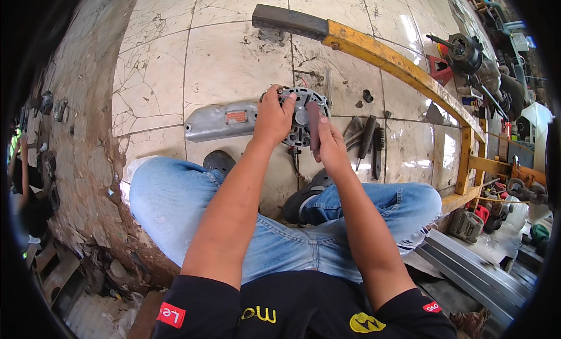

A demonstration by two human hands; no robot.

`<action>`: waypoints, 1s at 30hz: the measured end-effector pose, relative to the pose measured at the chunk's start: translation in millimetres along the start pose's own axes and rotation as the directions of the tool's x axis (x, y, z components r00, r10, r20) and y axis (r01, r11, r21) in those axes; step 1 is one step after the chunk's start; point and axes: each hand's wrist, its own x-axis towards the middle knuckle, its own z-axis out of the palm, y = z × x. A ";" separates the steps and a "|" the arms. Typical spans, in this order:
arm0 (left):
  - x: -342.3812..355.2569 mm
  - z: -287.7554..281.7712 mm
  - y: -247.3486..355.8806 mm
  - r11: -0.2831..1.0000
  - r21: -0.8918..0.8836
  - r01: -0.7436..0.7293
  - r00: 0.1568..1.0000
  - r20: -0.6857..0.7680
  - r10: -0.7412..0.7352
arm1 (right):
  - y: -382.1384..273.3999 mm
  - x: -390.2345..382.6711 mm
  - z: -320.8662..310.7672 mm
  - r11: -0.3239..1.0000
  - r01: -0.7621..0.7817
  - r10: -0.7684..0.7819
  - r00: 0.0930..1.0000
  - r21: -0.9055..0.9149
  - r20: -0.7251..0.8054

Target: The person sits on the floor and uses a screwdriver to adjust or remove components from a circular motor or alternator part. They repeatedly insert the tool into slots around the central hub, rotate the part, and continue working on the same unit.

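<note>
A round, slotted metal housing, which looks like an alternator end cover, is in front of me above the tiled floor. My left hand grips its left side, thumb over the rim and fingertips hidden beneath. In my right hand is a reddish-brown strip that looks like folded sandpaper, lying against the housing's right side. Behind my left hand, a grey metal cover with an orange label rests on the tiles. A thin dark cable hangs below the housing.
Right of my hand lie a dark-handled screwdriver, a brush and a flat scraper-like tool. A small black part sits beyond them. The yellow steel beam of a hoist crosses the upper right. Metal channels lie lower right.
</note>
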 end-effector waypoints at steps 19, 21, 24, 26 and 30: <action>6.1 3.1 0.1 1.000 -0.013 -0.018 1.000 0.023 0.018 | -1.6 -6.5 -9.6 0.577 0.458 -0.515 0.847 -0.676 0.135; 4.5 1.3 -1.5 1.000 0.011 -0.026 1.000 0.005 0.026 | -3.6 -14.4 -9.0 0.687 0.404 -0.387 0.907 -0.605 0.166; 2.8 -0.7 -3.0 1.000 -0.010 -0.020 1.000 -0.010 0.020 | -6.3 -23.8 -22.0 0.860 0.331 -0.289 0.943 -0.389 0.165; 1.6 -1.0 -2.1 1.000 -0.011 -0.001 1.000 -0.014 0.001 | -33.0 -30.8 -18.4 0.965 0.119 -0.115 0.993 -0.235 0.032; -2.2 2.9 5.4 0.999 0.017 0.046 0.999 -0.007 -0.045 | 3.1 0.8 0.5 0.913 0.304 -0.340 0.935 -0.271 -0.096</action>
